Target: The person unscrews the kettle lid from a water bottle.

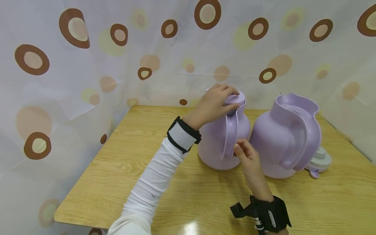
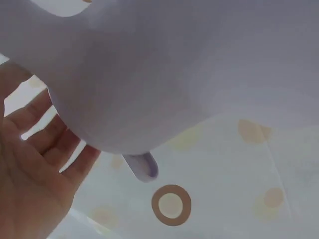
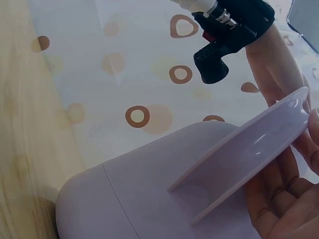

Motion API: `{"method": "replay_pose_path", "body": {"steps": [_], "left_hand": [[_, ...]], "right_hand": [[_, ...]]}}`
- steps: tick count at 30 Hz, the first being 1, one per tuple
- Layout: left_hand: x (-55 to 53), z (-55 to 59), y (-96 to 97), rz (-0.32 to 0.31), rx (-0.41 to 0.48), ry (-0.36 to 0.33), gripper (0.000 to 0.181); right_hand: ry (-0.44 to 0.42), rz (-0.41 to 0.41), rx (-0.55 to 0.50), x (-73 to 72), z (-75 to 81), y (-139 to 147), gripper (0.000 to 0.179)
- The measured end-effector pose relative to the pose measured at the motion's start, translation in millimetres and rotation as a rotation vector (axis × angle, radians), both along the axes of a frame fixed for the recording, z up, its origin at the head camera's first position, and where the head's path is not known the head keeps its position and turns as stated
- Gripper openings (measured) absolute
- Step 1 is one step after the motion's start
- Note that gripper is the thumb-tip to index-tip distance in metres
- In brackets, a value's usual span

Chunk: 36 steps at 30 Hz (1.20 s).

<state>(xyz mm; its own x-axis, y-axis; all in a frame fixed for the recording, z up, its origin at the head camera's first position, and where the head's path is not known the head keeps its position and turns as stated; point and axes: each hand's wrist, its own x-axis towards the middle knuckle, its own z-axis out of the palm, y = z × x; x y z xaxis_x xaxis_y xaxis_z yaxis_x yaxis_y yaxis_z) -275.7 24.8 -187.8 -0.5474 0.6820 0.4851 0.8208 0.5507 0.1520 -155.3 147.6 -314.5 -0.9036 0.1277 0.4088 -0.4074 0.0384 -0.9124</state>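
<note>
Two lilac jugs stand side by side. On the left jug, my left hand grips the lilac lid, thumb on the near side and fingers over the top. My right hand holds the lower part of that jug's handle. In the right wrist view, the right-hand fingers reach around the handle. The left wrist view has the left hand's fingers spread against the jug's edge; a small lilac tab sticks out below.
The second lilac jug has an uncovered top and its handle faces me. Behind it to the right, a grey and lilac lid lies on the wooden table. A patterned sheet hangs along the table's back and left.
</note>
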Motion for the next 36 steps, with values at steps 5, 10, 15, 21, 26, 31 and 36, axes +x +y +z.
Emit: {"method": "replay_pose_path", "body": {"steps": [5, 10, 15, 21, 26, 31, 36], "left_hand": [[-8.5, -4.3, -16.0, -0.158, 0.079, -0.109, 0.026], [-13.5, -8.7, -20.2, -0.224, 0.143, -0.119, 0.026], [-11.9, -8.1, -14.3, -0.185, 0.143, -0.082, 0.025], [-7.9, -5.0, -1.5, -0.066, 0.086, -0.038, 0.026], [-5.7, -5.2, 6.5, 0.042, 0.035, -0.001, 0.031], [-7.9, -4.4, 5.5, 0.019, 0.038, 0.0, 0.031], [-13.9, -3.8, -9.7, -0.136, 0.107, -0.102, 0.024]], "right_hand": [[0.009, 0.003, -0.001, -0.7, -0.7, 2, 0.011], [0.004, 0.002, -0.009, -2.0, -2.2, 4, 0.011], [-0.016, -0.001, 0.001, -2.9, -2.9, 5, 0.009], [-0.019, -0.002, 0.002, -3.4, -1.7, 7, 0.009], [-0.017, 0.014, -0.006, -3.0, -0.7, 6, 0.009], [-0.02, 0.008, -0.008, -4.0, 0.1, 5, 0.009], [-0.019, 0.005, 0.002, -5.5, 0.6, 8, 0.009]]}}
